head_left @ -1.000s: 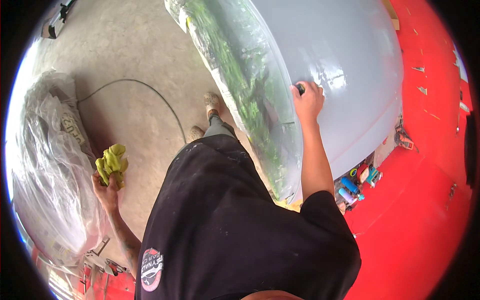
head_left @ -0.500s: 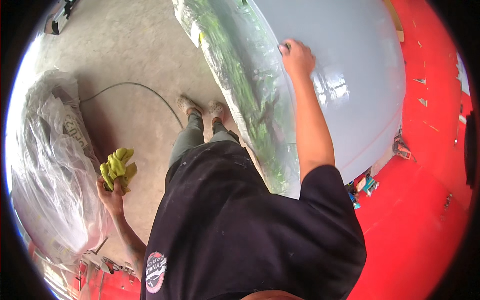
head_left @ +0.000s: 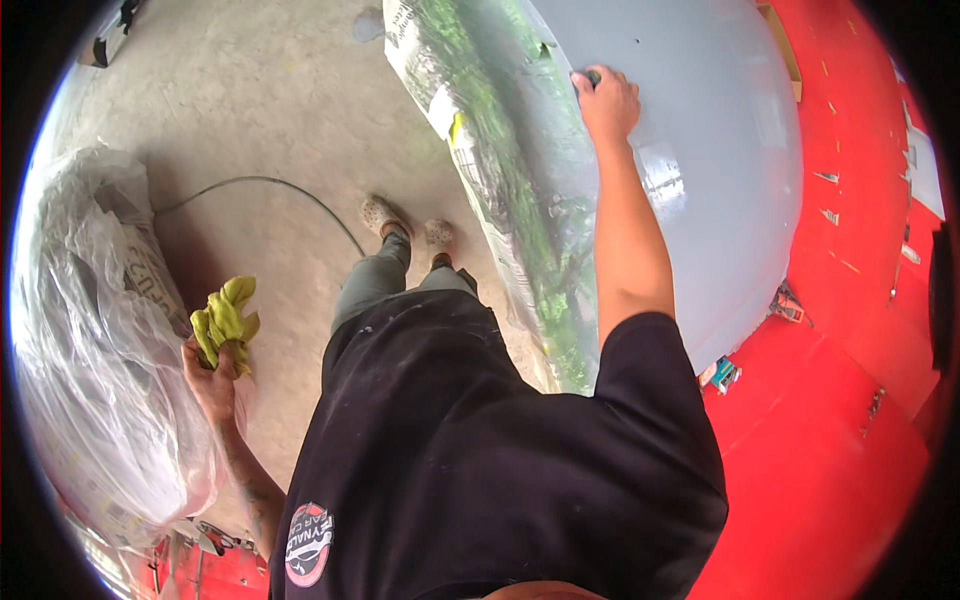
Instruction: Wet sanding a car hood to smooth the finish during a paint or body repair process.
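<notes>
My left hand [head_left: 212, 380] is closed around a crumpled yellow-green cloth [head_left: 226, 318], held out over the floor beside the plastic-wrapped object. Stretched far forward, my right hand [head_left: 610, 105] rests on the smooth grey painted panel [head_left: 720, 130], close to its left edge. Its fingers curl over a small dark thing [head_left: 594, 77], mostly hidden by them, whose kind I cannot make out. Along that edge runs a masking sheet [head_left: 500, 150], partly clear and white with green overspray-like streaks.
Clear plastic sheeting [head_left: 110, 380] wraps a bulky object on the left. A thin hose [head_left: 250, 180] curves over the concrete floor [head_left: 290, 90] toward my feet. Red surfaces [head_left: 830, 400] lie on the right, with a small teal-and-white item [head_left: 722, 375] near the panel's lower edge.
My right hand has shifted slightly forward and right along the panel's edge, the dark thing still under its fingers. The left hand, holding the cloth, has moved a little left and forward.
</notes>
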### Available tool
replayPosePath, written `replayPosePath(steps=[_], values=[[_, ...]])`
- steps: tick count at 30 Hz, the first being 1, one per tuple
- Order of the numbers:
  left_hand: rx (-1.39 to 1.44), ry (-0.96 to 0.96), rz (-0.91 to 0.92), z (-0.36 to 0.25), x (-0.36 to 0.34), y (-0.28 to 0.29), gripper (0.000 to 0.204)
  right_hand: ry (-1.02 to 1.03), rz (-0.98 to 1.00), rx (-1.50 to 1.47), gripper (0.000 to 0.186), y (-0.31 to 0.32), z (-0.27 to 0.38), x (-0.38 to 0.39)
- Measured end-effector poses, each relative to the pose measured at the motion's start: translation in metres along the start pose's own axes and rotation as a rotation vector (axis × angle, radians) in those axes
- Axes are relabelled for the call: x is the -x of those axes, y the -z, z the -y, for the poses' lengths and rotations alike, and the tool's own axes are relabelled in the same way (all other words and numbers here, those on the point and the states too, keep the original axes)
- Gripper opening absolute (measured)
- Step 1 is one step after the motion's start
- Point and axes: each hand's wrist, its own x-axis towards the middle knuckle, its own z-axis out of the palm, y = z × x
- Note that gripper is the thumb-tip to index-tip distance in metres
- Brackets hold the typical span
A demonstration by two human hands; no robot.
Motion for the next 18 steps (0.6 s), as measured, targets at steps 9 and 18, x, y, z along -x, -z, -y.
replayPosePath(steps=[9, 18], values=[[-0.031, 0.048, -0.077, -0.006, -0.047, 0.045, 0.025, -0.11, 0.119, -0.018, 0.028, 0.003, 0.004, -0.013], [-0.111, 0.204, -0.085, 0.01, -0.059, 0.038, 0.025, 0.067, 0.213, -0.04, 0.027, -0.004, 0.056, -0.095]])
